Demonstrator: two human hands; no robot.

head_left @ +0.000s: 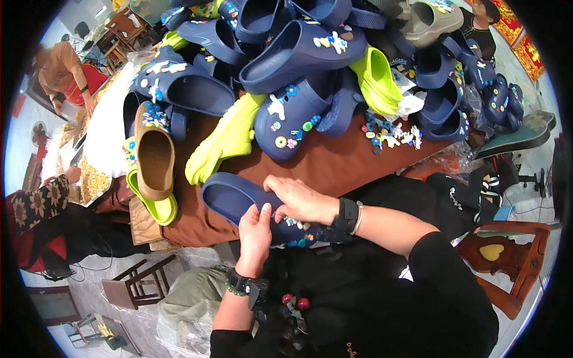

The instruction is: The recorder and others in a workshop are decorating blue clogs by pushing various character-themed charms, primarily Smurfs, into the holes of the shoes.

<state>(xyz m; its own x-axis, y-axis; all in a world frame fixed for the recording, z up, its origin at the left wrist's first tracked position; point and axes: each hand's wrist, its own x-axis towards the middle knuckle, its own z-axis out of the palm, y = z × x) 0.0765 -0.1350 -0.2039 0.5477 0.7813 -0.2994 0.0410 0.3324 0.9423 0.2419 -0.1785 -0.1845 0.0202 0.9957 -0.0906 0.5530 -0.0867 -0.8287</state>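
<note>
A navy blue clog [228, 196] lies at the near edge of the brown-covered table [322, 170], its heel to the left and its charm-decorated toe toward my body. My left hand [255, 234] grips its near side, thumb on the upper. From the right, my right hand [301, 201] reaches over the opening, its fingers curled on the upper beside small charms. Whether a charm is between my fingers, I cannot tell. Just beyond lie a lime green clog [224, 140] and a navy clog with colourful charms [286, 125]. Loose charms [391, 134] form a small pile to the right.
Many navy clogs [298, 53] are heaped across the far side. A brown clog [155, 155] rests over a lime one at the left edge. Wooden chair [507, 259] at right, wooden stool [140, 286] at lower left. Other people [62, 71] are at left and far right.
</note>
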